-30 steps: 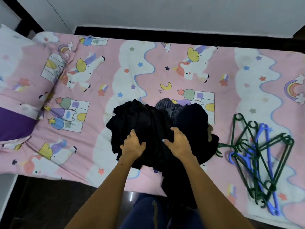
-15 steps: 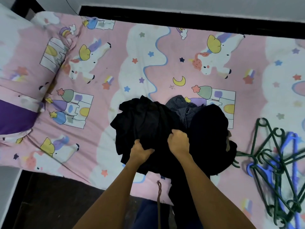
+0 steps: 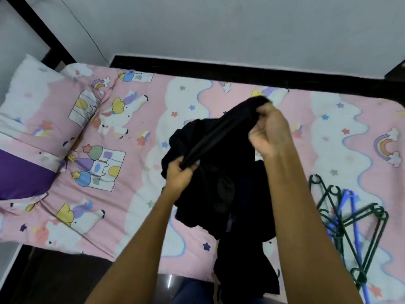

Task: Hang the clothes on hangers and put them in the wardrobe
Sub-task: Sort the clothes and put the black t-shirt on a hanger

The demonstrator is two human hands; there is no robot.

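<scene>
The bed (image 3: pixel 135 163), in its pink unicorn sheet, fills the middle of the frame, with a pillow (image 3: pixel 28 106) at the upper left and a dark frame (image 3: pixel 219 69) along the far edge under the wall. Half a second ago a black garment (image 3: pixel 210 172) lay bunched on the sheet at centre with both hands pressed into it; now it is lifted, its top edge stretched on a slant from centre up towards the upper right, the rest hanging down to the bottom edge of the frame. More dark cloth seems to lie beneath it on the bed, though how many pieces I cannot tell.

The hangers (image 3: pixel 350 222), a green and blue tangle, sit untouched at the lower right, near the hanging cloth but apart from it. No wardrobe is in view.

The right hand (image 3: pixel 270 132), upper right of centre, has risen highest, fingers curled tight over the bunched edge. The left hand (image 3: pixel 178 174), lower and at centre, pinches the same edge between thumb and fingers.

So one garment has been singled out from the heap; it probably needs shaking open to find its neck or waist before a hanger can go in.
</scene>
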